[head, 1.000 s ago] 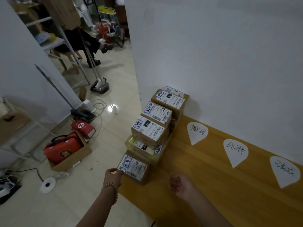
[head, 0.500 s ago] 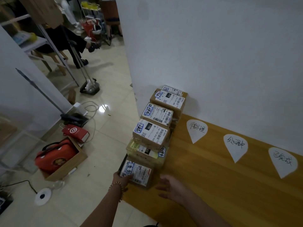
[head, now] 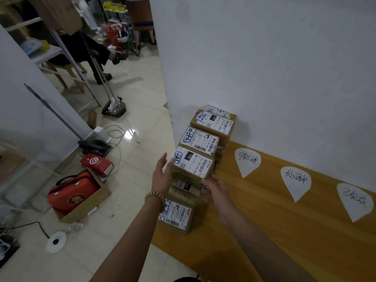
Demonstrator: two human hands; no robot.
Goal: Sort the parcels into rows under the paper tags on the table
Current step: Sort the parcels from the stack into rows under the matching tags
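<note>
Left hand [head: 162, 176]: fingers straight, palm beside 150 parcel [head: 193, 163], left side
Right hand [head: 216, 189]: relaxed, open, at its right corner
Nearby: paper tags [head: 247, 160] on table [head: 264, 220]

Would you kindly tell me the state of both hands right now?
Left hand: open, straight fingers against the left side of the parcel marked 150.
Right hand: open, fingertips at that parcel's right side.

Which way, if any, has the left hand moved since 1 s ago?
Yes. The left hand has gone from the nearest parcel away from the person, to the left side of the parcel marked 150.
</note>
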